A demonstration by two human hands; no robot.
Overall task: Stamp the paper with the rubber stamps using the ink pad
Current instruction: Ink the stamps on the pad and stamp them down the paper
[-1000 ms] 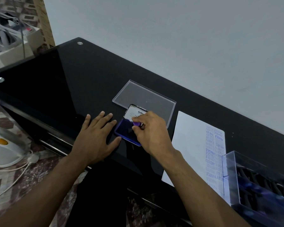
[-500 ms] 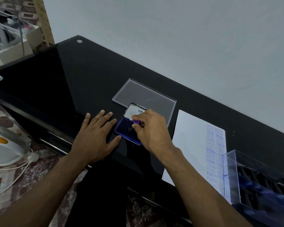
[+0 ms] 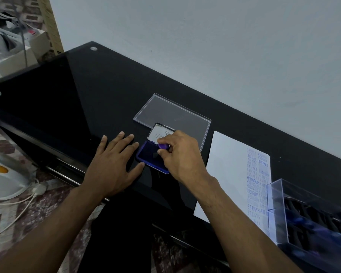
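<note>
An open blue ink pad (image 3: 149,155) lies on the black glass table (image 3: 71,95), its white-lined lid (image 3: 158,133) folded back. My right hand (image 3: 180,156) pinches a purple-handled rubber stamp (image 3: 163,146) and holds it down over the pad. My left hand (image 3: 114,164) lies flat on the table, fingers spread, thumb touching the pad's near-left edge. To the right is the white paper (image 3: 227,168), with several blue stamped words down its right side.
A clear plastic lid (image 3: 173,113) lies behind the ink pad. A clear box of dark stamps (image 3: 311,219) stands at the right, over the paper's corner. The table's front edge runs just under my wrists. A white appliance with a cord (image 3: 2,180) is on the floor at left.
Nothing much moves: my right hand stays on the ink pad with the stamp, shifting only slightly. My left hand keeps still.
</note>
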